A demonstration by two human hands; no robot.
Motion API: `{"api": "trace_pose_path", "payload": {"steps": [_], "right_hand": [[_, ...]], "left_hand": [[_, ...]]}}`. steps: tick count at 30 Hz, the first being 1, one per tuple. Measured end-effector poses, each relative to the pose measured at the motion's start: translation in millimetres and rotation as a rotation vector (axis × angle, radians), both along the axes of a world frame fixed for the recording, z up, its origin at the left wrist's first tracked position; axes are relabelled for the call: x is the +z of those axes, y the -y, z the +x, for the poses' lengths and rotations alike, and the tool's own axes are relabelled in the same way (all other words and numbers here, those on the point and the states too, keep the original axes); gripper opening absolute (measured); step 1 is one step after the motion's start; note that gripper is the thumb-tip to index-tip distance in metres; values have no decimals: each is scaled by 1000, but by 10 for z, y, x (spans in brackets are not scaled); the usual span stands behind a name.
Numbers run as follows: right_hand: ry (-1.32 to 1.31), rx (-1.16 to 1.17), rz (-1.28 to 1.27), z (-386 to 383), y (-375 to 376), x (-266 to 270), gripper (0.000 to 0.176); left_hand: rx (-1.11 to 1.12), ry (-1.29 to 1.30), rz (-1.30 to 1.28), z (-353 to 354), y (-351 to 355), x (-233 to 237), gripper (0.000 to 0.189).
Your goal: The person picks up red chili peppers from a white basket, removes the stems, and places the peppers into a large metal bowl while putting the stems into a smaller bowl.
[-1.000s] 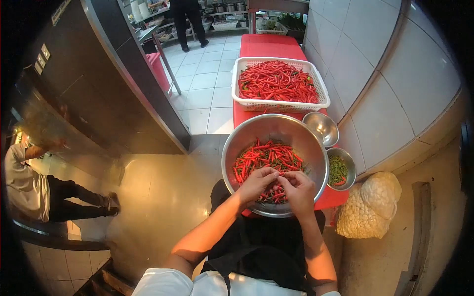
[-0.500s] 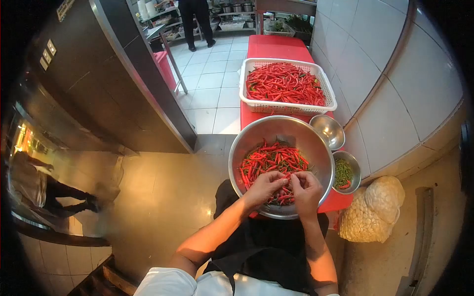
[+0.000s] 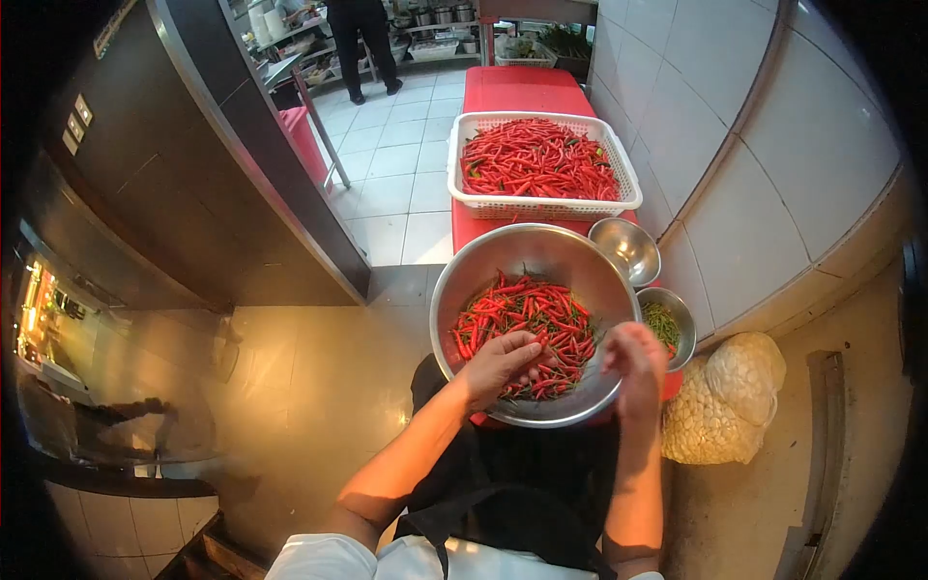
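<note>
A large steel bowl (image 3: 599, 282) holds a heap of red chili peppers (image 3: 527, 309) with thin green stems. Over the near side of the heap, my left hand (image 3: 501, 364) pinches a red chili pepper (image 3: 541, 339) at its fingertips. My right hand (image 3: 636, 365) hovers at the bowl's right rim, its fingers bent and smeared by motion; whether anything is in them cannot be made out. Just beyond it stands a small steel bowl (image 3: 684, 319) with green stems (image 3: 661, 327), partly hidden by the hand.
A white perforated basket (image 3: 541, 206) full of red chilies sits on the red bench (image 3: 527, 85). Beside it is another small steel bowl (image 3: 626, 249). Clear bags of pale pieces (image 3: 715, 416) stand at right, by the tiled wall (image 3: 739, 217). A person (image 3: 362, 43) stands far back.
My right hand has moved away from my left, rightward to the bowl's rim. My left hand stays over the chilies. The view has shifted slightly.
</note>
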State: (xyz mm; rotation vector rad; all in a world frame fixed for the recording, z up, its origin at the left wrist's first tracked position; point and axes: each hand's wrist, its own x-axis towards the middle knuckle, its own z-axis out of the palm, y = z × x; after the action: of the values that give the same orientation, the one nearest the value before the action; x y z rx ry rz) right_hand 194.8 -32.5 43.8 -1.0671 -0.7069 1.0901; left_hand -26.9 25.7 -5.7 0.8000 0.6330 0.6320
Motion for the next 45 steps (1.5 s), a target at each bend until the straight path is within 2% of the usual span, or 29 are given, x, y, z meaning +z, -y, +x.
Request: {"api": "trace_pose_path", "payload": {"steps": [2, 4, 5, 8, 9, 12, 14, 17, 22, 28, 32, 35, 38, 41, 45], "right_hand": [[277, -259, -2, 308, -29, -43, 11], [533, -356, -131, 645, -69, -60, 13], [551, -289, -233, 838, -86, -109, 18], [1358, -386, -361, 925, -48, -152, 25], [1272, -398, -361, 790, -14, -25, 30], [899, -147, -41, 393, 16, -67, 25], [820, 85, 44, -19, 59, 165, 20], [579, 287, -11, -219, 23, 61, 15], [701, 295, -36, -199, -26, -2, 13], [763, 278, 80, -193, -13, -12, 12], [882, 238, 80, -188, -10, 33, 11], [828, 228, 61, -185, -25, -34, 12], [526, 327, -119, -149, -34, -109, 12], [71, 430, -139, -97, -54, -196, 13], [-155, 481, -194, -21, 8, -167, 14]], "left_hand": [[-14, 47, -94, -35, -27, 51, 15], [-9, 49, -183, -18, -19, 160, 15], [-18, 54, -170, -7, -20, 142, 15], [-29, 70, -125, 44, -50, 106, 15], [-22, 73, -112, 63, -38, 112, 15], [-35, 57, -72, 86, 1, 112, 16], [-58, 51, -34, 120, 0, 141, 15], [-57, 38, 21, 123, 16, 140, 14], [-13, -66, 170, 65, 4, 18, 13], [-28, 2, -15, 76, 22, 53, 15], [-31, -58, 38, 108, 5, 12, 15], [-48, -106, 36, 103, -4, 37, 16], [-86, -51, -18, 79, -14, 46, 16], [-147, 24, -71, 65, -9, 159, 14], [-202, 83, -132, 71, 3, 227, 15]]}}
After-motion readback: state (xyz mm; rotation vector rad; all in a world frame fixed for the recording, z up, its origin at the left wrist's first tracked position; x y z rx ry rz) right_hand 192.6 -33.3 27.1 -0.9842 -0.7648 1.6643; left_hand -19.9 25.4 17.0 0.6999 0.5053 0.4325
